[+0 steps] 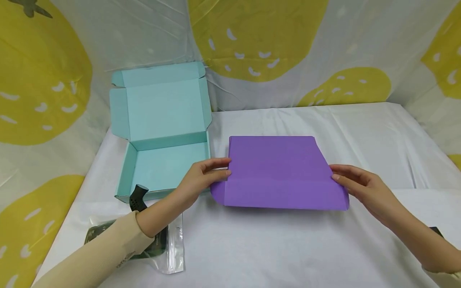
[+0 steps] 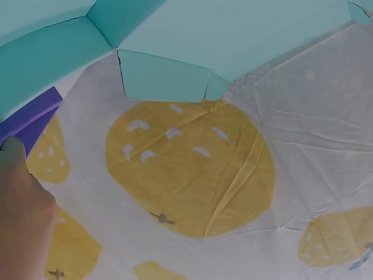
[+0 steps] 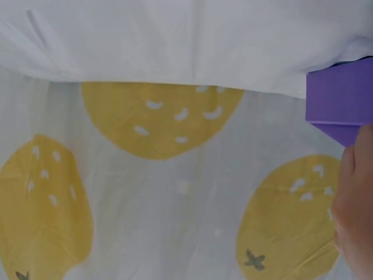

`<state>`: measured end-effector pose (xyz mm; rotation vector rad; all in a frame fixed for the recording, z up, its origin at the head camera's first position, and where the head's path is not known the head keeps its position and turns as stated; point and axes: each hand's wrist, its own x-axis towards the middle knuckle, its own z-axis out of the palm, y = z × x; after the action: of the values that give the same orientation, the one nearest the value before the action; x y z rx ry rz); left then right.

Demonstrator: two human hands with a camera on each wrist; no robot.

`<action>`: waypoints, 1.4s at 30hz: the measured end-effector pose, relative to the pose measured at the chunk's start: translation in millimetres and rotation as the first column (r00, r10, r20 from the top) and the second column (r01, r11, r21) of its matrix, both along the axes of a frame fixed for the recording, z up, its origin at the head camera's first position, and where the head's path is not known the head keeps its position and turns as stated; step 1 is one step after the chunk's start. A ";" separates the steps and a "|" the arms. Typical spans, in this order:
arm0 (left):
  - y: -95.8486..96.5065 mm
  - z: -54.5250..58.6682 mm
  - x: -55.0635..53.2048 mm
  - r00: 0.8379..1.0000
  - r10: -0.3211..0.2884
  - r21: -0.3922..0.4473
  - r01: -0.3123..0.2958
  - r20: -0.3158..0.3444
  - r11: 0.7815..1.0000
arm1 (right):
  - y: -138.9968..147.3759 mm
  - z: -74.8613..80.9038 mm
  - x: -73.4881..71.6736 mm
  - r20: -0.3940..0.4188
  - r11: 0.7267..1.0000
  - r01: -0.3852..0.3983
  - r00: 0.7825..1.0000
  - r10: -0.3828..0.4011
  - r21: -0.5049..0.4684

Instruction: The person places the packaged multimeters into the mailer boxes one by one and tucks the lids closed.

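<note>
A purple cardboard box [image 1: 273,160] is in the middle of the head view, its front flap [image 1: 284,196] sticking out toward the person. My left hand [image 1: 196,178] pinches its left edge between thumb and fingers. On the opposite side, my right hand [image 1: 363,186] holds the right edge near the flap's fold. Each wrist view catches only a corner of the purple box [image 3: 338,96], with the hand at the frame's border. The inside of the purple box is hidden.
An open mint-green box [image 1: 169,166] stands at the left, lid raised, near the left forearm. Beneath that forearm lies a clear zip bag [image 1: 175,248] with a dark item inside, and a black curved tube [image 1: 138,198] beside it. Yellow-patterned cloth [image 1: 252,40] hangs behind the white-covered table [image 1: 273,248].
</note>
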<state>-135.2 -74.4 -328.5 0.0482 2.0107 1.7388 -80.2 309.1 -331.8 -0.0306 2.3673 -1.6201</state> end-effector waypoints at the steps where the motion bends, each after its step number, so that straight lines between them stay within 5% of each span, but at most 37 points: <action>1: 0.0 -0.9 0.3 1.000 -0.001 -0.006 0.001 -0.004 1.000 | 0.0 -0.6 0.8 -0.006 1.000 -0.005 1.000 0.005 0.010; 22: 1.0 -9.5 10.4 0.983 -0.050 -0.121 0.029 -0.174 0.992 | -8.2 -14.5 12.2 -0.075 0.992 0.095 0.993 -0.089 0.081; 27: 6.7 -13.2 20.3 0.976 0.031 -0.062 -0.045 -0.214 0.997 | -11.2 -17.3 16.5 -0.110 0.973 0.148 0.985 -0.130 0.179; 34: 13.9 -25.4 46.8 0.917 0.102 -0.046 -0.129 -0.386 0.991 | -19.5 -17.7 28.8 -0.239 0.929 0.213 0.961 -0.143 0.303; 37: 16.8 -29.2 54.4 0.907 0.152 -0.020 -0.173 -0.393 0.985 | -21.9 -19.0 31.0 -0.292 0.919 0.238 0.945 -0.145 0.313; 42: 24.2 -33.9 64.4 0.914 0.246 0.072 -0.235 -0.324 0.969 | -23.4 -22.2 34.0 -0.338 0.904 0.296 0.922 -0.187 0.307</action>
<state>-70.8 -50.1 -362.5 0.1138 2.3101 2.0288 -46.2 285.8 -354.0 0.1031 2.9773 -1.3353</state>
